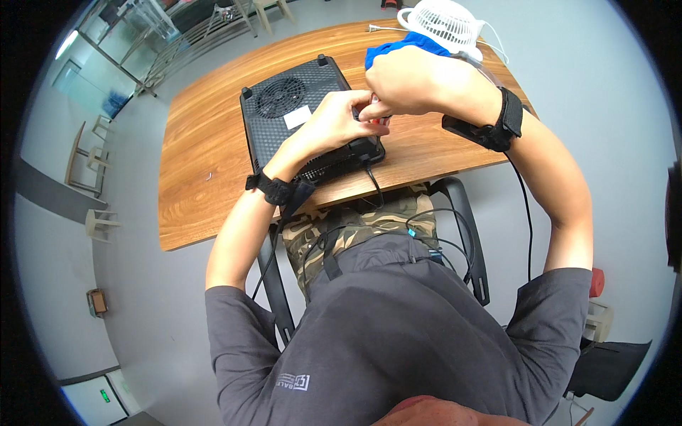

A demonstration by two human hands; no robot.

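A flat black appliance [312, 106] with a round fan grille lies underside up on the wooden table; by its look it is an induction cooker. My left hand [335, 122] reaches over its right side with thumb and fingers curled together. Against its fingertips shows a small red-and-white thing [381, 122], mostly covered, whose kind I cannot make out. My right hand [401, 82] is closed and bent down, its fingers meeting the left fingertips. What the right fingers grip is hidden.
A white fan [442, 25] and a blue cloth [408, 46] are at the table's far right. A black cord [374, 177] hangs over the near edge of the table [206, 142]. Black straps with cables circle both forearms. Stools [103, 221] stand off to the left.
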